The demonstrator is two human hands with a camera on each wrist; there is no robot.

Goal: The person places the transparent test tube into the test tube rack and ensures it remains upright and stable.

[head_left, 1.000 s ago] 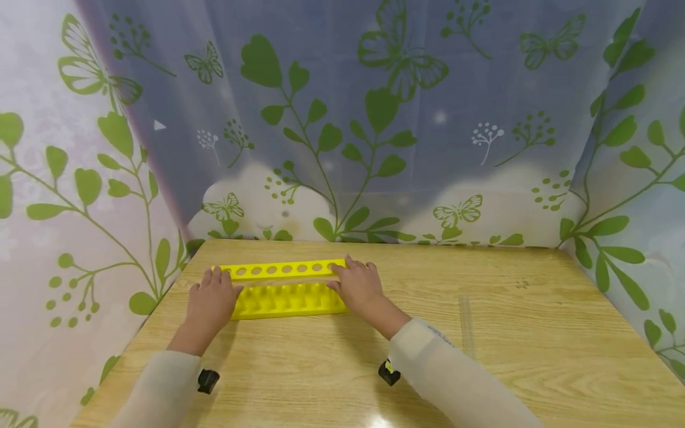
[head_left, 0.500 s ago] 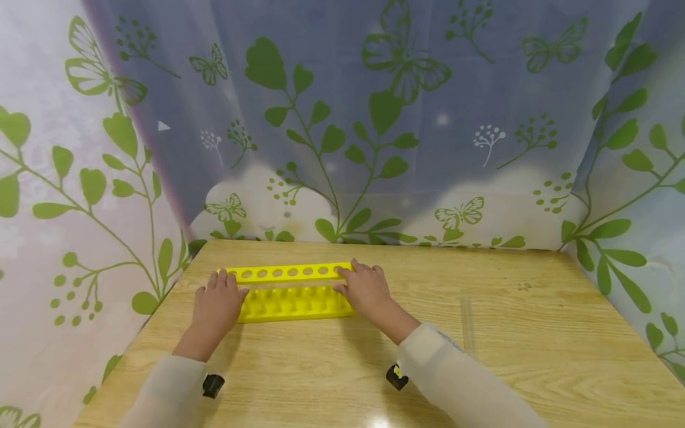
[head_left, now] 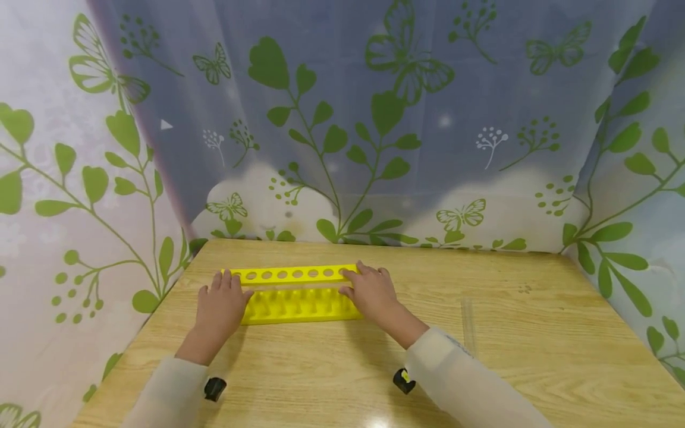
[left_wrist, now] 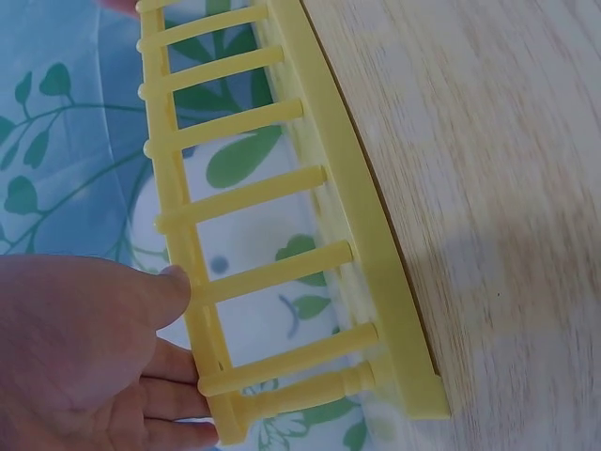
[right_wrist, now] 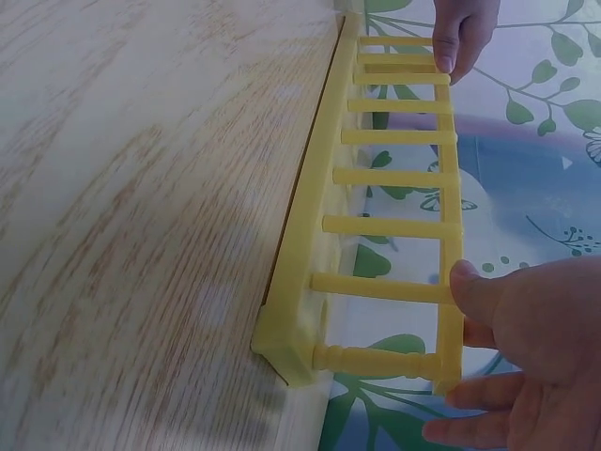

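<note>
Vs 1 s ago, yellow test-tube rack [head_left: 301,309] has slid slightly R, upright on counter [head_left: 316,374]; my L grip [head_left: 220,302] & R grip [head_left: 376,295] pinch its top ends, so prob. just repositioning

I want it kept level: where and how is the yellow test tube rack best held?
Probably the top bar of the yellow test tube rack, pinched front to back at both ends, coming in from left and right. It is slim, raised above the base on end posts; the rack is long, so holding both ends should steady it.
</note>
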